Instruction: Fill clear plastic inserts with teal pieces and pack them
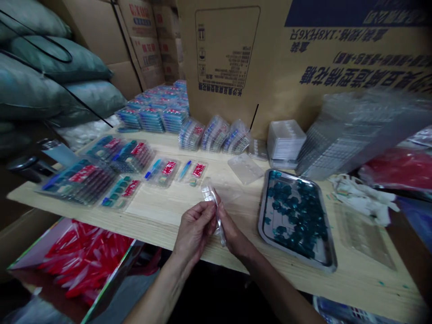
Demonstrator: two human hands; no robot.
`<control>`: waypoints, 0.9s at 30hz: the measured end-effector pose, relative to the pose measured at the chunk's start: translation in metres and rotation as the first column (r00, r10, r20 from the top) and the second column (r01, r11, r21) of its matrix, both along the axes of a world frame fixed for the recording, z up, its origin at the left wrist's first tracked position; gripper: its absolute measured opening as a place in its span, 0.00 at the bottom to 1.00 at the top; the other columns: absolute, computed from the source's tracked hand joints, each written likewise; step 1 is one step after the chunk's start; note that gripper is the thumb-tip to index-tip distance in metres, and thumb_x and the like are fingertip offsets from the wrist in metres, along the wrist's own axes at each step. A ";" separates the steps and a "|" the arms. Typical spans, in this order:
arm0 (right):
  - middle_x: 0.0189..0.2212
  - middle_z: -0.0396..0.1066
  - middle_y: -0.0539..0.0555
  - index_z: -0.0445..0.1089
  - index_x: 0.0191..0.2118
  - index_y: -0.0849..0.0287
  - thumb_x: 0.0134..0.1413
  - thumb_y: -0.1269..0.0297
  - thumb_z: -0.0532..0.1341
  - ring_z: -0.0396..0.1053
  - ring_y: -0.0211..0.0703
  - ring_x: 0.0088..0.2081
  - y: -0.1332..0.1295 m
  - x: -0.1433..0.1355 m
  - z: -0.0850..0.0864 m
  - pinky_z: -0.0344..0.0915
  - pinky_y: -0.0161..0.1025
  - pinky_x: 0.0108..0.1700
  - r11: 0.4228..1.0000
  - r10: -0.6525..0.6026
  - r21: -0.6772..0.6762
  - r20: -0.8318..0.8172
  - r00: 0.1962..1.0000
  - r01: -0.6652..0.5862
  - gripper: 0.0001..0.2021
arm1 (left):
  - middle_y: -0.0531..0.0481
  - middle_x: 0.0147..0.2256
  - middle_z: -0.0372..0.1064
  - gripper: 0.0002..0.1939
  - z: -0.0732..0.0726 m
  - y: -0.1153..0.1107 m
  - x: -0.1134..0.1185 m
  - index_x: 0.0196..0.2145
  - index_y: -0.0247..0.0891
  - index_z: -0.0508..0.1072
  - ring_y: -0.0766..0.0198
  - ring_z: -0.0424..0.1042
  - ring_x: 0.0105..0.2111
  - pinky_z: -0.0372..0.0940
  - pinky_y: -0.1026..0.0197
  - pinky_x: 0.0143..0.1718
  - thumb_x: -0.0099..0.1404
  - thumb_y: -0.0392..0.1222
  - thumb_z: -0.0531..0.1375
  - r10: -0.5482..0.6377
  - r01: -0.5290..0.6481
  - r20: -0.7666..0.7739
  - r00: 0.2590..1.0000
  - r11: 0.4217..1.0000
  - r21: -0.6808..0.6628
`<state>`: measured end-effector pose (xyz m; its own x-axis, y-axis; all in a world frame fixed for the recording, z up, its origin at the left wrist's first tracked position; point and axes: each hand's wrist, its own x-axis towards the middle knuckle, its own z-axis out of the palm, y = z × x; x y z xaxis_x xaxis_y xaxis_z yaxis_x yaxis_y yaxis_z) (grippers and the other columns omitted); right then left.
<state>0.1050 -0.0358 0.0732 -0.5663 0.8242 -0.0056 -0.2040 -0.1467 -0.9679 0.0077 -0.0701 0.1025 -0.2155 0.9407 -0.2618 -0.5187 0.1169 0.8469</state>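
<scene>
Over the table's front edge, both my hands grip a thin clear plastic blister tray [208, 191], turned nearly edge-on. My left hand [195, 225] pinches its near side with thumb and curled fingers. Against the other side presses my right hand [231, 227], its fingers partly hidden behind the plastic. Just beyond lie two filled blister packs, one pack [193, 173] with a blue pen and a red patterned card, another pack [162, 172] similar. To the right of my hands rests a metal tray [264, 216] of small dark teal pieces [297, 211].
Filled packs are stacked at left [81, 180] and farther back [151, 112]. Clear blister stacks [286, 139] stand before a large carton [222, 54]. White gloves [364, 195] lie right of the metal tray. Below left, a box holds red plastic pieces [84, 256].
</scene>
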 end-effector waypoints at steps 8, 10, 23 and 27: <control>0.66 0.56 0.53 0.43 0.71 0.46 0.62 0.44 0.51 0.63 0.52 0.59 0.015 0.012 0.001 0.64 0.50 0.56 0.994 -0.043 0.101 0.131 0.990 0.030 0.36 | 0.51 0.25 0.67 0.13 0.010 -0.012 -0.055 0.30 0.33 0.75 0.71 0.63 0.24 0.59 0.69 0.26 0.52 0.45 0.71 -0.050 0.050 -0.054 0.997 0.999 -0.001; 0.68 0.51 0.55 0.40 0.72 0.47 0.62 0.43 0.49 0.59 0.55 0.62 0.039 0.026 -0.001 0.64 0.53 0.56 0.975 -0.173 0.183 0.277 0.945 0.124 0.36 | 0.46 0.32 0.72 0.16 0.000 -0.013 -0.091 0.32 0.32 0.77 0.66 0.68 0.29 0.63 0.67 0.28 0.45 0.41 0.74 -0.024 0.018 -0.073 0.997 0.996 -0.085; 0.71 0.40 0.67 0.50 0.70 0.54 0.51 0.68 0.61 0.40 0.71 0.69 0.107 0.054 0.003 0.46 0.62 0.62 0.466 -0.530 0.509 0.816 0.232 -0.724 0.40 | 0.39 0.63 0.60 0.30 -0.054 -0.038 -0.128 0.60 0.42 0.68 0.42 0.56 0.64 0.55 0.42 0.61 0.63 0.55 0.61 -0.038 0.189 -0.995 -0.097 0.980 -0.056; 0.69 0.46 0.68 0.50 0.70 0.54 0.52 0.74 0.59 0.47 0.69 0.67 0.092 0.046 -0.026 0.52 0.60 0.60 0.374 -0.571 0.432 0.804 0.163 -0.821 0.39 | 0.40 0.67 0.54 0.26 -0.088 -0.049 -0.106 0.64 0.42 0.62 0.43 0.48 0.68 0.54 0.42 0.62 0.70 0.48 0.53 -0.080 0.293 -0.927 -0.366 0.936 -0.196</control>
